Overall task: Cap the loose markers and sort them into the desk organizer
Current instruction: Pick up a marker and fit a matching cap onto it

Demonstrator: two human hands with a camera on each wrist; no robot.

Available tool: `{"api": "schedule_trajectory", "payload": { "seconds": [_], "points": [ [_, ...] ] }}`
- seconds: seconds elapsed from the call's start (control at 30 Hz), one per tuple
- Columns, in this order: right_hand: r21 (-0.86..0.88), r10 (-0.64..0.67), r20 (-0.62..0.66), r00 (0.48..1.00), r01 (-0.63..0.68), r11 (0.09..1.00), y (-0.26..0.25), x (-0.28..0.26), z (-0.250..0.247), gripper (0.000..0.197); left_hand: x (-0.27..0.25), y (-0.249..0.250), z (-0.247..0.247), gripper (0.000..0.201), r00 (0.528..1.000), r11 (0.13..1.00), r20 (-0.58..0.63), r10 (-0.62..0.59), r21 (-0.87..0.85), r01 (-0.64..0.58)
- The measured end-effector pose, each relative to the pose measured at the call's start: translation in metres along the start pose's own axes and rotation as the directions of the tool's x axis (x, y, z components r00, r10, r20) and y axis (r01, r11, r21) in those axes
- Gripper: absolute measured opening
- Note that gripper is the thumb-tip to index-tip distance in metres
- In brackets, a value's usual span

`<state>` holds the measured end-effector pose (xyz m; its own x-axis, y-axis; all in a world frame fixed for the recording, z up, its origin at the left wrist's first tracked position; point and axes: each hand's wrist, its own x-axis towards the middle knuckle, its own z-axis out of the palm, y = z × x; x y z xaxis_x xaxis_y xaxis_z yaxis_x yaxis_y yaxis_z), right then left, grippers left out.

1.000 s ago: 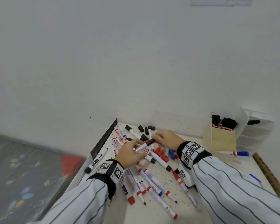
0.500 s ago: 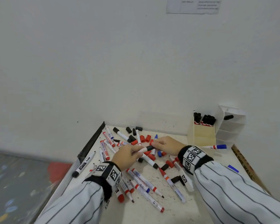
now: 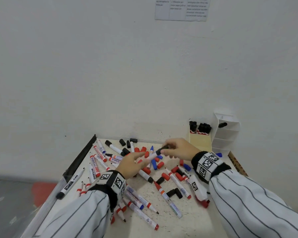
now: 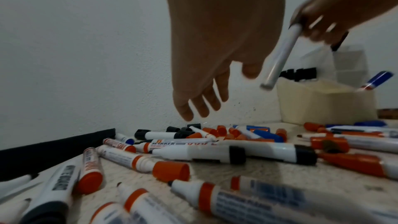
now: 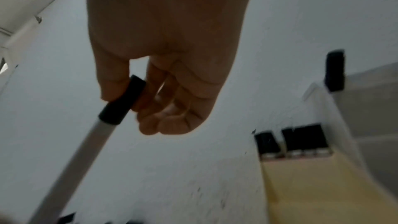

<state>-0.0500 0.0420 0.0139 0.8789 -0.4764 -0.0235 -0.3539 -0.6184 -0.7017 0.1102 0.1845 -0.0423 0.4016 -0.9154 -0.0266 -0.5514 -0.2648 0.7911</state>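
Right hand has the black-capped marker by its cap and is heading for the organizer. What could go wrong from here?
1. The right hand pinches only the black cap of the marker; if the cap is not seated, the barrel could drop.
2. The barrel hangs over loose caps and markers; a low swing could scatter them.
3. The beige compartment already holds black-capped markers; the new one may snag on them.

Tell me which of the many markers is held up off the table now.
The black-capped marker, pinched at its cap by the right hand; all others lie on the table or stand in the organizer.
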Motion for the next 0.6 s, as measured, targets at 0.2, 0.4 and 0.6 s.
{"api": "schedule_trajectory", "payload": {
  "seconds": [0.2, 0.4, 0.6],
  "points": [
    [0.141, 0.018, -0.522, 0.853, 0.065, 0.988, -0.001, -0.03, -0.084, 0.003, 0.03, -0.036, 0.002, 0.037, 0.968, 0.897, -0.001, -0.249, 0.378, 0.231],
    [-0.081, -0.127, -0.905, 0.407, 0.129, 0.988, 0.025, -0.059, -0.152, 0.012, 0.051, -0.062, 0.007, 0.047, 0.943, 0.747, -0.05, -0.328, 0.597, 0.292],
    [-0.219, -0.181, -0.918, 0.352, -0.073, 0.973, 0.068, -0.068, -0.148, 0.013, 0.059, -0.06, 0.009, 0.054, 0.919, 0.715, -0.002, -0.394, 0.628, 0.308]
  ]
}}
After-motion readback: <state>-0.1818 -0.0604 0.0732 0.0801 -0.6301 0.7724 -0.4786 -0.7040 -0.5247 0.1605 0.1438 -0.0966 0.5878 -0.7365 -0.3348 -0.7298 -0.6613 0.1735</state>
